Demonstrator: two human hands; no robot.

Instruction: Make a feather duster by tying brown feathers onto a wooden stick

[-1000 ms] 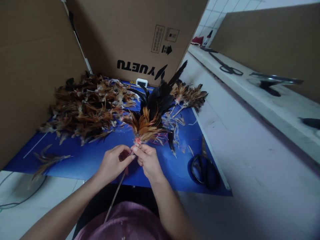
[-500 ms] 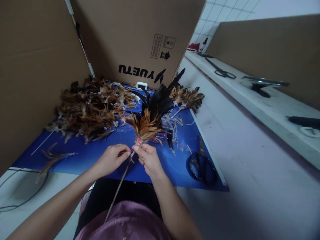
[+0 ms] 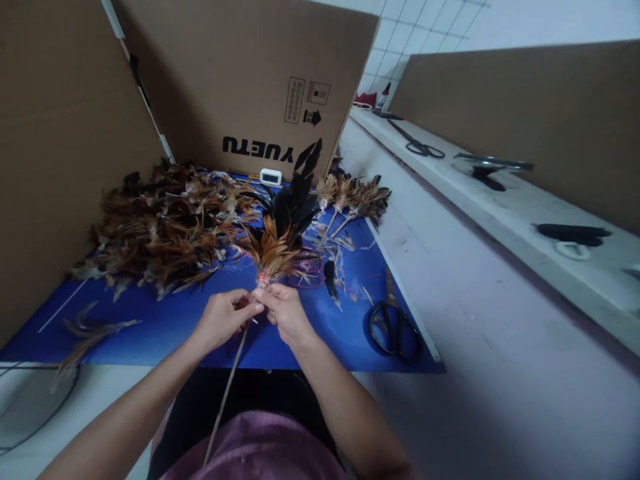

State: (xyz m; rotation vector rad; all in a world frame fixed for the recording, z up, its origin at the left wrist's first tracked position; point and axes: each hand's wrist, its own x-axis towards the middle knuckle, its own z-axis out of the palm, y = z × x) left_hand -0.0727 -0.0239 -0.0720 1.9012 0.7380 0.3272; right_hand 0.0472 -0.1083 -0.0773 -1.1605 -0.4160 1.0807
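Note:
A feather duster (image 3: 273,250) with black and orange-brown feathers points away from me over the blue tabletop. Red binding (image 3: 261,279) wraps the base of its feathers, and its thin stick (image 3: 227,393) slants down toward my lap. My right hand (image 3: 286,313) pinches the duster just below the binding. Close beside it, my left hand (image 3: 225,319) is closed, thumb and fingers pressed together at the top of the stick. A small pale quill tip sticks out under these fingers. Whether thread is also in the left fingers is hidden.
A large heap of brown feathers (image 3: 160,233) covers the left back, and feather bundles (image 3: 355,193) lie at the right back. Black-handled scissors (image 3: 395,331) rest near the right edge. Cardboard (image 3: 240,80) walls the back and left. A ledge (image 3: 500,200) with tools runs along the right.
The view has shifted slightly, so most things sit further left. My left hand has moved closer to the right one, its fingers now pressed against the stick below the binding.

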